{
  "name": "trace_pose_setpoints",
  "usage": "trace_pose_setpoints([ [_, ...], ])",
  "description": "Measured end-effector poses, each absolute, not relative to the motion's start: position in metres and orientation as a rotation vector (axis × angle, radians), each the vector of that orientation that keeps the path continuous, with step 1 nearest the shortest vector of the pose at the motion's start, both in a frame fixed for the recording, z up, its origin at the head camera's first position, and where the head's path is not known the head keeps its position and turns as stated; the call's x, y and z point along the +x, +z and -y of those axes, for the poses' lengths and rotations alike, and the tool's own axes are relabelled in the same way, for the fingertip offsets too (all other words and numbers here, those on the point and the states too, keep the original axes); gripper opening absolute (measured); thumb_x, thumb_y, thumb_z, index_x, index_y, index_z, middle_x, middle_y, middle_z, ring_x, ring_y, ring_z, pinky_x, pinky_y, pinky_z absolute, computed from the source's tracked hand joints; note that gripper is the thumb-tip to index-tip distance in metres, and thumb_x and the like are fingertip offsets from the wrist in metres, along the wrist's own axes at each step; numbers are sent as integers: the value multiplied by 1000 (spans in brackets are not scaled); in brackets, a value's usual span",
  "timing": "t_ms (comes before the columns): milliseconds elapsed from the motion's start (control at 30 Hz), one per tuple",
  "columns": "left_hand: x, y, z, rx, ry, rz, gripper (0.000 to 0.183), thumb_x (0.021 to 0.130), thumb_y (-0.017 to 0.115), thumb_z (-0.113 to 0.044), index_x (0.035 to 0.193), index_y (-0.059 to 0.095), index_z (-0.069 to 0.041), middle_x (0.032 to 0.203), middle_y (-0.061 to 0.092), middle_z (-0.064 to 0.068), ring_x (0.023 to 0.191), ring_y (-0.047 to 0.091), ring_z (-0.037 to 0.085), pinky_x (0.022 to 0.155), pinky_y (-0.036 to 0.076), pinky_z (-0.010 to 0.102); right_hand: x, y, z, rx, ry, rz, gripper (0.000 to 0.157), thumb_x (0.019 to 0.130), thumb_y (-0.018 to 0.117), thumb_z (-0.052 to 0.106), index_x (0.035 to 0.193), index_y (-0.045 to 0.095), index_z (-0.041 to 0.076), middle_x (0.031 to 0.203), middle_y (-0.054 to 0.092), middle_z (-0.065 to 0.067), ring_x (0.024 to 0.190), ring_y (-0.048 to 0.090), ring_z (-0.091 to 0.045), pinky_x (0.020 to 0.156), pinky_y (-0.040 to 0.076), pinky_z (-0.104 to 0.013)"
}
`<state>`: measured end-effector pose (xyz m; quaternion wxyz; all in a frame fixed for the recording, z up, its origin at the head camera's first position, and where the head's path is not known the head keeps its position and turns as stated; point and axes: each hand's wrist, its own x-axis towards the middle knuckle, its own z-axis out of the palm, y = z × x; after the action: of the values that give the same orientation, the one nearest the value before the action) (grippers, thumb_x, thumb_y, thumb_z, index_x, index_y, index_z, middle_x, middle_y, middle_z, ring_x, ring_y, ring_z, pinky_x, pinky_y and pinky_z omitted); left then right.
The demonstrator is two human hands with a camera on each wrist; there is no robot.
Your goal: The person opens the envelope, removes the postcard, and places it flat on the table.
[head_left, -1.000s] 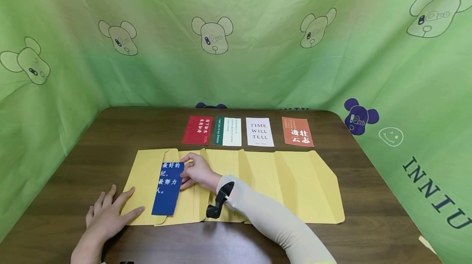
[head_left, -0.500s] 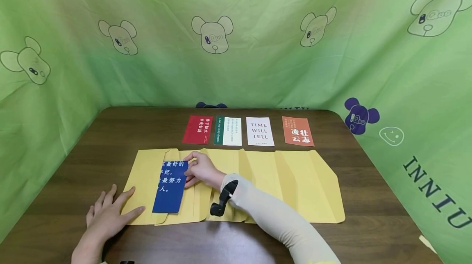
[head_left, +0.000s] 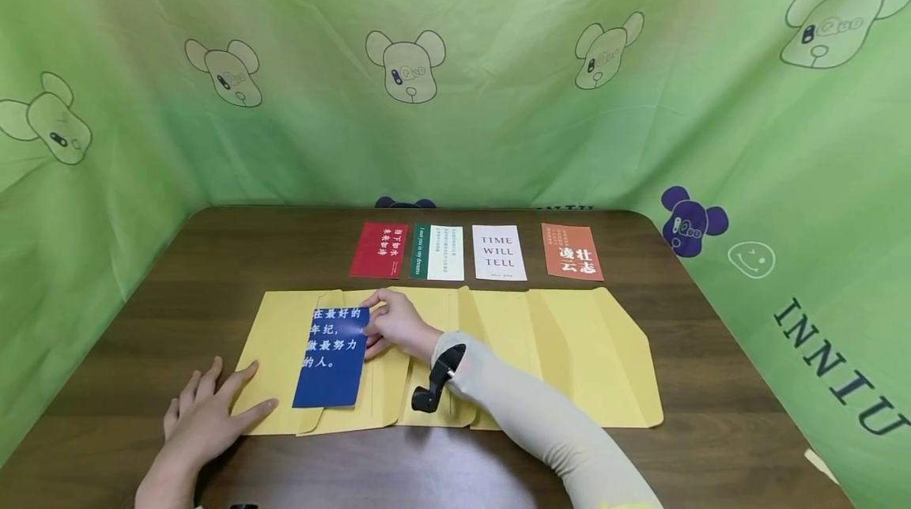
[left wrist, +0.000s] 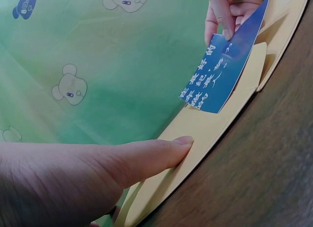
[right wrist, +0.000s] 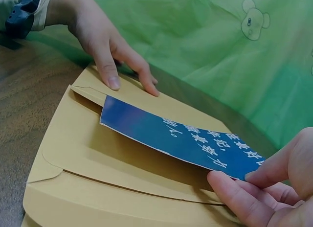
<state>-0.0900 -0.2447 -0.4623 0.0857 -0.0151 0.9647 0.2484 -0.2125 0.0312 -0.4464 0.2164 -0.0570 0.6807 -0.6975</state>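
Note:
My right hand (head_left: 400,326) pinches the right edge of a blue card (head_left: 330,359) printed with white Chinese characters. In the right wrist view, thumb and fingers grip one edge of the card (right wrist: 166,136), and its far edge lies along the mouth of the leftmost yellow envelope (head_left: 274,335). The card is raised at my right hand and tilts over the envelopes. My left hand (head_left: 202,414) rests with spread fingers on the left edge of that envelope. In the left wrist view, the thumb of the left hand (left wrist: 98,173) presses on the paper.
Several more yellow envelopes (head_left: 626,359) overlap in a row to the right. Behind them lie a red card (head_left: 379,250), a green and white card (head_left: 437,252), a white card (head_left: 499,252) and an orange card (head_left: 572,252). Green cloth (head_left: 455,153) hangs around the brown table (head_left: 178,272).
My right hand has drawn the blue card rightward out of the leftmost envelope, so more characters show at its left side. The left hand has stayed in place.

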Motion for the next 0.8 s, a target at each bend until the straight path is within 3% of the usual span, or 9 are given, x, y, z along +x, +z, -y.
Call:
trace_pose_setpoints([
  [800, -90, -464, 245, -39, 753, -2888, 88, 87, 60, -67, 153, 38, -12, 156, 6, 36, 139, -1, 62, 98, 5, 79, -216, -445, -46, -176, -1925, -1889, 37, 82, 57, -23, 115, 51, -7, 70, 56, -10, 50, 59, -21, 51, 58, -38],
])
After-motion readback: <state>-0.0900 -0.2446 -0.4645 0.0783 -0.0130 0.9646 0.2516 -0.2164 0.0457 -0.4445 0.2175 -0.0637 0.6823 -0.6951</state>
